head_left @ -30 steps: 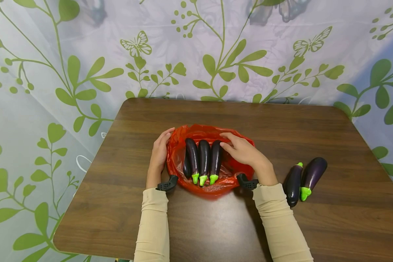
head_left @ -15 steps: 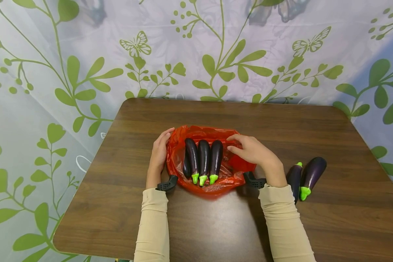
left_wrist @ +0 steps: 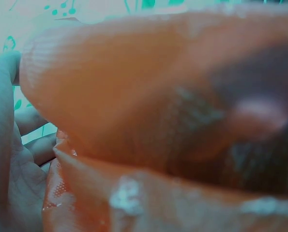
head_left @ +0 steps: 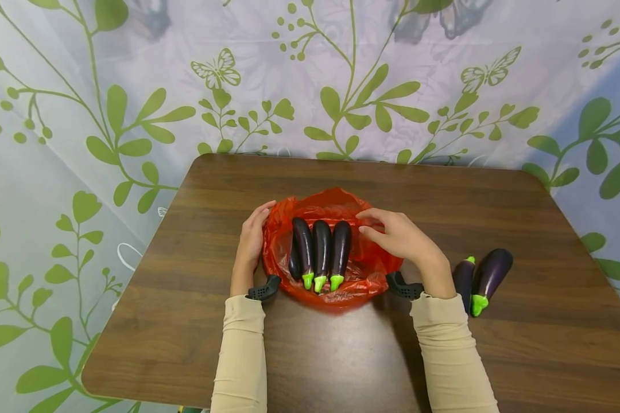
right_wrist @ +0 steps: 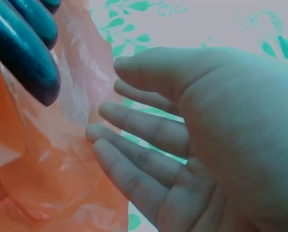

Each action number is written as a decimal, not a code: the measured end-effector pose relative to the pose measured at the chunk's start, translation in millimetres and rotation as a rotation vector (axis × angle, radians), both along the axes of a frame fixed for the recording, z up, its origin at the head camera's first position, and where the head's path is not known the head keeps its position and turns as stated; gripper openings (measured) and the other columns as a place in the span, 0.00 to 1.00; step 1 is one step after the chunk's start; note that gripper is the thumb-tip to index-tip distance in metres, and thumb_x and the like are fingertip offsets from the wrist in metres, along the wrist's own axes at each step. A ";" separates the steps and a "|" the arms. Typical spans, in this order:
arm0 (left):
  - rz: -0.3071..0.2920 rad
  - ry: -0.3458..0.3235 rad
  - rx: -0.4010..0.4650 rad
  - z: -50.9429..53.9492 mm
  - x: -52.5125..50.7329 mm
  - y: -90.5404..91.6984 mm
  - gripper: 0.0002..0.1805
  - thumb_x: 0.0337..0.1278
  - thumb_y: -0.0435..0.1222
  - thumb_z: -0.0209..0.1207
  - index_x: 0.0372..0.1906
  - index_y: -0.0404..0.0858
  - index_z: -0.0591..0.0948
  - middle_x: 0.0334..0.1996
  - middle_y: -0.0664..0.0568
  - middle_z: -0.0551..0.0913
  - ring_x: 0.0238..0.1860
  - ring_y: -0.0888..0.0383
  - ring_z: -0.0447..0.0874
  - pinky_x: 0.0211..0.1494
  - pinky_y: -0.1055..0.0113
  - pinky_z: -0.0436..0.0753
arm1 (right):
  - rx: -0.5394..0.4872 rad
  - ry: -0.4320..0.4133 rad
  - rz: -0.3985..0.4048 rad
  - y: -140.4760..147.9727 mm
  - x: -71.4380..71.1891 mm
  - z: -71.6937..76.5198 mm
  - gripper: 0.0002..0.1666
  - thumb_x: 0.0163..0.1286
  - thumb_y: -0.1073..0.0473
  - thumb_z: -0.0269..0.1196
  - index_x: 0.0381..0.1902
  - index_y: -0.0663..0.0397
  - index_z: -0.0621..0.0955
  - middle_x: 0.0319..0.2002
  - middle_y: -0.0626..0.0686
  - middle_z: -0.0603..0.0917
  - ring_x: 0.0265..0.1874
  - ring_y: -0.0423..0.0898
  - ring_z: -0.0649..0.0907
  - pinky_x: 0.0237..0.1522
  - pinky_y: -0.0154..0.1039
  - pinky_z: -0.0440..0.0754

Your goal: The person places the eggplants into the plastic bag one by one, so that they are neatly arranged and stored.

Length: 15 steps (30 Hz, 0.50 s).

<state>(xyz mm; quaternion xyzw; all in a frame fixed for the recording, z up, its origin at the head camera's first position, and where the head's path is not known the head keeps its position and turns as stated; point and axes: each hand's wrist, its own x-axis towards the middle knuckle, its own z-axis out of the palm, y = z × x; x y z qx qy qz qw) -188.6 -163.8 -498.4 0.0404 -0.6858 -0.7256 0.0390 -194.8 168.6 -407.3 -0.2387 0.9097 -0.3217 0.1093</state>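
Two glossy, elongated purple eggplants (head_left: 492,275) are lying, long axes slanting away rightward, right of your nearer, empty, loose-fingered right hand (head_left: 402,236).

I have a brown wood-grain table (head_left: 155,327) in front of me, its corners rounded, a patch of light shining on the near part. Beyond its far edge I see a pale cloth (head_left: 294,86), which also shows on both sides, printed with green leaves (head_left: 392,115), dotted sprigs and outlined butterflies (head_left: 488,71). Greyer butterflies sit at the top, bluish shade falls on my right, and a white loop (head_left: 128,265) curves at my left.
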 end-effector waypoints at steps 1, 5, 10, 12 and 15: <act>0.000 0.002 0.000 0.2 0.1 0.2 0.24 0.81 0.49 0.44 0.69 0.44 0.78 0.66 0.47 0.79 0.64 0.51 0.79 0.73 0.54 0.74 | -0.006 0.000 -0.004 0.3 0.7 0.6 0.24 0.76 0.57 0.62 0.67 0.57 0.78 0.60 0.62 0.84 0.58 0.58 0.84 0.61 0.60 0.81; -0.003 0.001 -0.004 0.7 0.8 0.4 0.24 0.81 0.49 0.44 0.69 0.45 0.78 0.66 0.47 0.79 0.64 0.51 0.79 0.73 0.54 0.74 | -0.027 0.015 -0.016 0.9 2.1 1.4 0.23 0.76 0.57 0.62 0.67 0.56 0.78 0.60 0.61 0.84 0.56 0.56 0.84 0.59 0.59 0.83; -0.013 -0.006 -0.005 -0.6 -0.1 0.2 0.25 0.81 0.50 0.44 0.70 0.44 0.77 0.67 0.47 0.78 0.65 0.50 0.77 0.74 0.53 0.72 | -0.054 0.064 -0.035 1.6 5.2 0.8 0.23 0.76 0.58 0.62 0.66 0.54 0.78 0.60 0.60 0.83 0.47 0.53 0.84 0.54 0.56 0.85; -0.011 -0.007 -0.012 -0.6 -0.3 -0.1 0.25 0.81 0.50 0.44 0.70 0.45 0.77 0.67 0.47 0.78 0.66 0.50 0.77 0.75 0.53 0.71 | -0.066 0.085 -0.044 1.5 7.0 0.8 0.23 0.76 0.58 0.62 0.66 0.53 0.78 0.60 0.60 0.83 0.45 0.53 0.83 0.53 0.56 0.84; -0.007 -0.007 -0.024 0.1 0.0 -0.1 0.25 0.81 0.50 0.44 0.70 0.45 0.78 0.67 0.47 0.79 0.66 0.50 0.77 0.75 0.52 0.71 | -0.082 0.126 -0.064 1.9 9.8 0.8 0.22 0.76 0.58 0.63 0.66 0.53 0.79 0.61 0.59 0.83 0.50 0.54 0.83 0.57 0.58 0.83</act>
